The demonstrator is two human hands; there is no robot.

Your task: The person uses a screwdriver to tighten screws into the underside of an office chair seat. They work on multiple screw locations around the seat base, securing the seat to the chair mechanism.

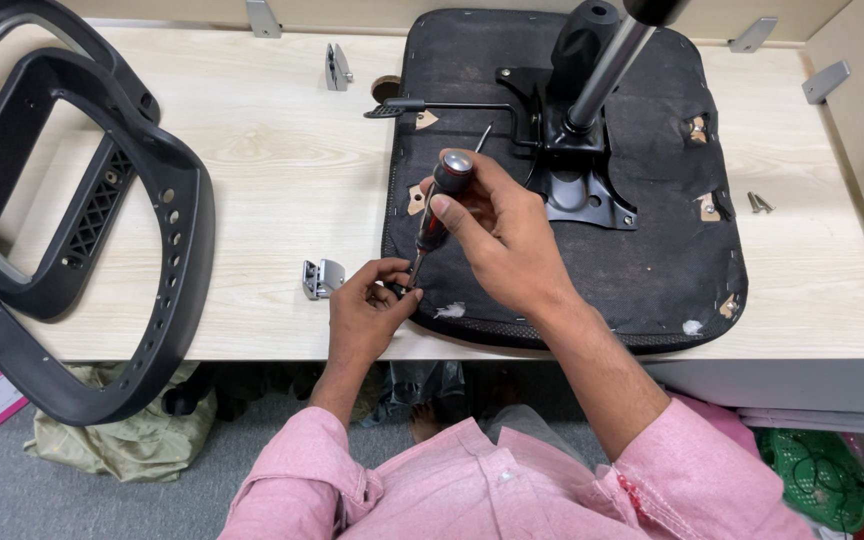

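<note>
Right hand (497, 225) grips red-and-black screwdriver (437, 212); left hand (372, 300) pinches its tip at the near-left edge of the upturned black chair seat (652, 270) on the wooden table (272, 170). Keep shaft upright, seated squarely, pressure steady.

A single head-worn camera looks steeply down from above the person's chest, facing forward across the counter (272, 170) at close range; the far edge and, it seems, a wall strip sit at top.
</note>
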